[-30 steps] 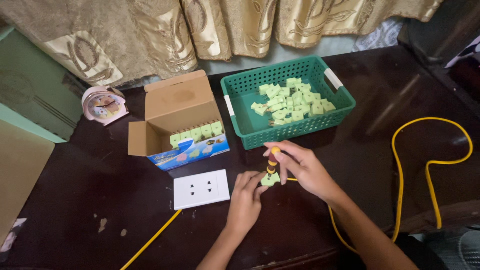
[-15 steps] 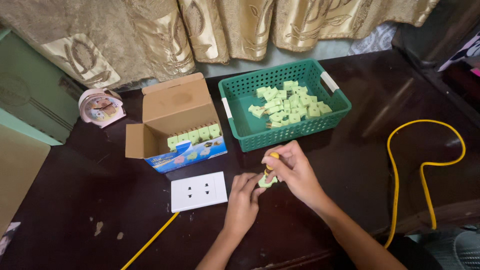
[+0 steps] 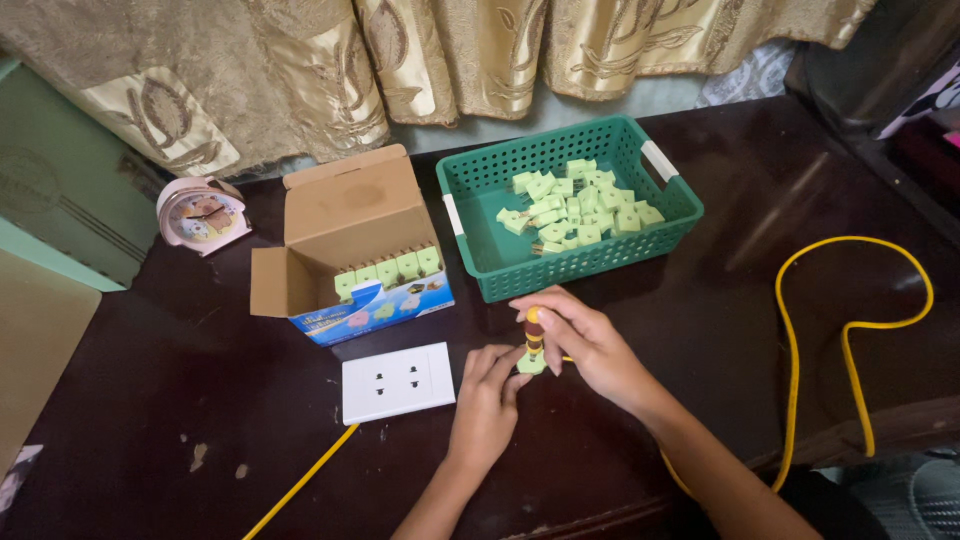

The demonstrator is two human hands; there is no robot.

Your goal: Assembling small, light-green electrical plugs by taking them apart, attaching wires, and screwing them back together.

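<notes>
- I see a pink alarm clock [image 3: 203,213] at the far left of the dark table [image 3: 150,420], near the curtain [image 3: 400,70].
- A yellow cable [image 3: 850,330] loops over the right side of the table.
- A white socket plate [image 3: 397,381] lies flat just in front of an open cardboard box [image 3: 340,240].
- Behind it I see a green basket [image 3: 480,215] against the curtain.
</notes>
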